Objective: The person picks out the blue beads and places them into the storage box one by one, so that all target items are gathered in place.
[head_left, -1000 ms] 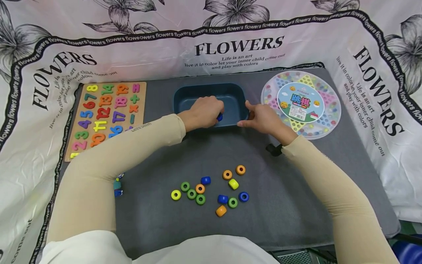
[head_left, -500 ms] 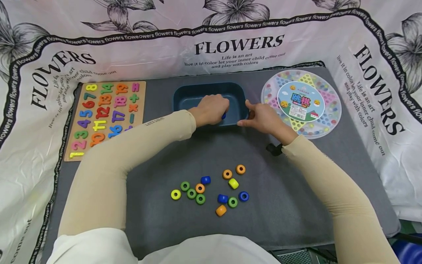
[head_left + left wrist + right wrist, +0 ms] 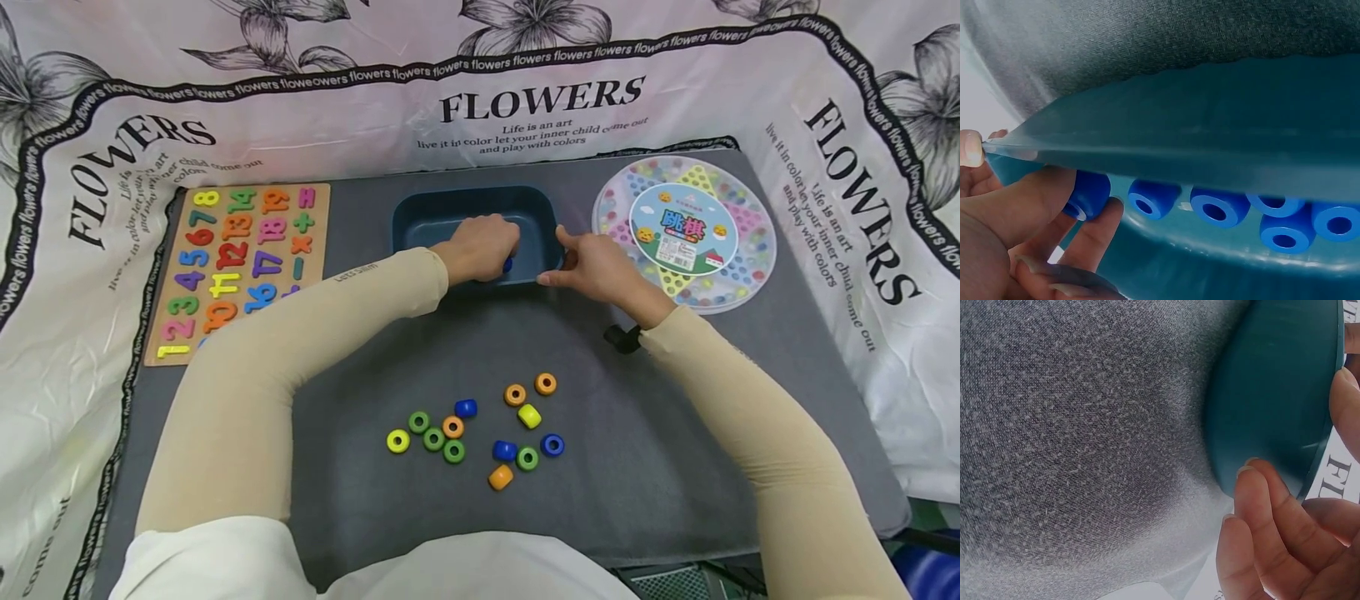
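Note:
A dark teal tub (image 3: pixel 480 198) sits at the back middle of the grey table. Inside it, my left hand (image 3: pixel 478 248) pinches a blue bead (image 3: pixel 1092 194) between thumb and finger, near the tub's right end. Several more blue beads (image 3: pixel 1213 205) lie along the tub floor in the left wrist view; the left hand covers them in the head view. My right hand (image 3: pixel 596 267) holds the tub's right end, thumb at the near corner and fingers against the outer wall (image 3: pixel 1260 400).
Loose beads, such as a yellow bead (image 3: pixel 398 441), a green bead (image 3: pixel 453 452), an orange bead (image 3: pixel 501 477) and a blue bead (image 3: pixel 552 445), lie mid-table. A number board (image 3: pixel 288 242) is at left, a round Chinese checkers set (image 3: pixel 731 287) at right.
My left hand has slid rightward inside the tub with the blue bead, mostly in the first half second. The right hand stays at the tub's right end; the loose beads have not moved.

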{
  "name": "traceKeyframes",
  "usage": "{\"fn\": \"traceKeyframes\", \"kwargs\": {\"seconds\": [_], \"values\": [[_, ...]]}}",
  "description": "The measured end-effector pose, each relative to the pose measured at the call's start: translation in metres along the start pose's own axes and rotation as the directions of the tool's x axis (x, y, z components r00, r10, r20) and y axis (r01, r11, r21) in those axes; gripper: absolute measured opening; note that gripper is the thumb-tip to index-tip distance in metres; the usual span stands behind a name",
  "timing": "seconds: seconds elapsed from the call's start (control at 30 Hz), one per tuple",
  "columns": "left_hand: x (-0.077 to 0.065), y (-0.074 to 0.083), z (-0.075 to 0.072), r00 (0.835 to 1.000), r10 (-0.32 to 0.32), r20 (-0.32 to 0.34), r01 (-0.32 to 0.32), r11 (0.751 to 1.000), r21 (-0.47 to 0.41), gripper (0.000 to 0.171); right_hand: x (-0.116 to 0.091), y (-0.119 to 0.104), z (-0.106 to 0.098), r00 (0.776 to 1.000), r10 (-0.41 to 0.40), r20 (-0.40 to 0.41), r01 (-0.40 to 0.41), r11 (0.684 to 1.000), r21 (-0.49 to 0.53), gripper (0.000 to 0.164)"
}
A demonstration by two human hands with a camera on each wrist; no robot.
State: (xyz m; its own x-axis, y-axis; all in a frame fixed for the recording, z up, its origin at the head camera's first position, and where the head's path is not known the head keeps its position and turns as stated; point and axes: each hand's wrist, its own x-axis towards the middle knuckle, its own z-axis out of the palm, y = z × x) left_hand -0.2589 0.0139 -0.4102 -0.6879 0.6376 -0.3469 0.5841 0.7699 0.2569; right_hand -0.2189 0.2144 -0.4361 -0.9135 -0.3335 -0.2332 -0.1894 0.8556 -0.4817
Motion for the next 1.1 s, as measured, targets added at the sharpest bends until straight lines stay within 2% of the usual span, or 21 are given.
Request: {"fn": "traceKeyframes", "kwargs": {"seconds": [0.27,0.73,1.0,1.1], "values": [[0.0002,0.001,-0.0009,1.0,-0.004,0.011,0.004,0.999,-0.038,0.02,-0.0004,0.0005,0.0,1.0,0.004,0.014,-0.004,1.0,0.015,0.092],[0.0,-0.0025,0.0004,1.0,-0.017,0.005,0.018,0.998,-0.053,0.026,-0.0005,0.0009,-0.0008,1.0,0.01,0.011,-0.01,1.0,0.008,0.091],[-0.0002,-0.0014,0.0021,1.0,-0.003,0.011,0.004,0.999,-0.048,0.024,-0.0004,0.001,-0.0009,1.0,0.007,0.014,-0.007,1.0,0.019,0.092],[0.0004,-0.0024,0.0025,1.0,-0.01,0.012,0.011,0.997,-0.07,0.026,-0.0005,0.0012,-0.0007,1.0,0.009,0.01,-0.009,1.0,0.02,0.092]]}}
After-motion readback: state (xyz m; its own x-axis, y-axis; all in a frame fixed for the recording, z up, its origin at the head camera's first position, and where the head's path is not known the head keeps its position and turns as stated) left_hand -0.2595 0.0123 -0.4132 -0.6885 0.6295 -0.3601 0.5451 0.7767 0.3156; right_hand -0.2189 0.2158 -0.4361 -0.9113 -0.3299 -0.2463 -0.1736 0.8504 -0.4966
